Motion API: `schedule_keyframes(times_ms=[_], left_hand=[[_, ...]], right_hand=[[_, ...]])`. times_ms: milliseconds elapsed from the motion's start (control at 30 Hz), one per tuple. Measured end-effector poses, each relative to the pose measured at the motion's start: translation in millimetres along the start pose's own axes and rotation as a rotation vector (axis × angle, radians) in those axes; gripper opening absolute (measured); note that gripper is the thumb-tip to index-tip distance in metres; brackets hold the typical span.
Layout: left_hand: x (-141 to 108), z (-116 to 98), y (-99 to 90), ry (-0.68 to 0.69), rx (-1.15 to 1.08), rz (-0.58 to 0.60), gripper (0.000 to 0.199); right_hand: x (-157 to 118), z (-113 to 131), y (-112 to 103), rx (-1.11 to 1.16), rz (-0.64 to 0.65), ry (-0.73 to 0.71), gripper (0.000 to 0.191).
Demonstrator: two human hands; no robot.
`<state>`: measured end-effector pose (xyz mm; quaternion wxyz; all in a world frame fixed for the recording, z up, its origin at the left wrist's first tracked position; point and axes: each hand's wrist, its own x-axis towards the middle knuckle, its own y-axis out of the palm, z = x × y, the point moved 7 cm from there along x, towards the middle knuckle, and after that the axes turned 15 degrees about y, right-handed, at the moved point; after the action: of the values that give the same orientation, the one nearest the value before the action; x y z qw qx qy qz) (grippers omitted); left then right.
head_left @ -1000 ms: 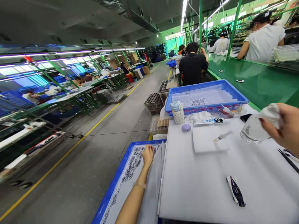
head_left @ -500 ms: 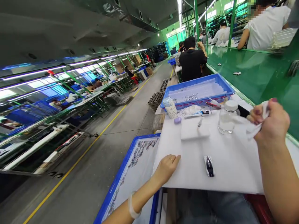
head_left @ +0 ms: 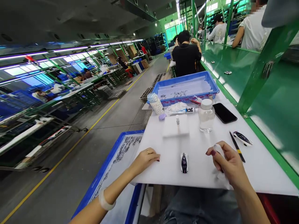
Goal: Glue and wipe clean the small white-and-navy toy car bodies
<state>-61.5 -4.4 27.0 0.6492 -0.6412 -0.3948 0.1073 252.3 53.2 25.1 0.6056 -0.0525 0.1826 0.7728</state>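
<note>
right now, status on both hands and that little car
Left hand flat on white board, empty. Right hand gripping white cloth. Toy car lies between them, untouched. Nothing blocking it.

A flat white rectangular work board (head_left: 203, 168) carries the things. At its centre near the front edge lies a small dark purple and white toy car body (head_left: 184, 162). At twelve o'clock from it sits a white square foam pad (head_left: 173, 130); at one o'clock stands a clear plastic bottle with a white cap (head_left: 206, 115). A black smartphone (head_left: 224, 113) lies flat at two o'clock, just beside the bottle. At three o'clock a thin black stick with a yellow band (head_left: 237, 146) lies aslant, with a second white and dark toy car body (head_left: 242, 138) near it. A white tube with a black cap (head_left: 184, 110) lies toward the far edge.
</note>
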Motion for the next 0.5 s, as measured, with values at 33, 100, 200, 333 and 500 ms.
schedule_keyframes(times_ms=[33, 100, 200, 333, 500], left_hand=[[-0.8, -0.2, 0.5, 0.009, -0.011, 0.008, 0.023], [-3.6, -0.2, 1.4, 0.027, -0.041, 0.026, 0.024], [-8.4, 3.3, 0.7, 0.041, -0.083, 0.02, 0.025], [-11.5, 0.4, -2.0, 0.007, -0.078, -0.08, 0.019], [-8.1, -24.8, 4.7, -0.444, -0.44, -0.627, 0.014]], right_hand=[[-5.5, -6.5, 3.7, -0.082, -0.016, 0.015, 0.035], [-12.6, -17.0, 14.6, -0.273, -0.045, -0.006, 0.033], [-13.9, -27.3, 38.4, -0.596, -0.1, -0.148, 0.03], [-11.8, -40.7, 67.6, -0.98, -0.198, -0.333, 0.037], [-18.8, -44.5, 79.8, -1.216, -0.25, -0.499, 0.032]])
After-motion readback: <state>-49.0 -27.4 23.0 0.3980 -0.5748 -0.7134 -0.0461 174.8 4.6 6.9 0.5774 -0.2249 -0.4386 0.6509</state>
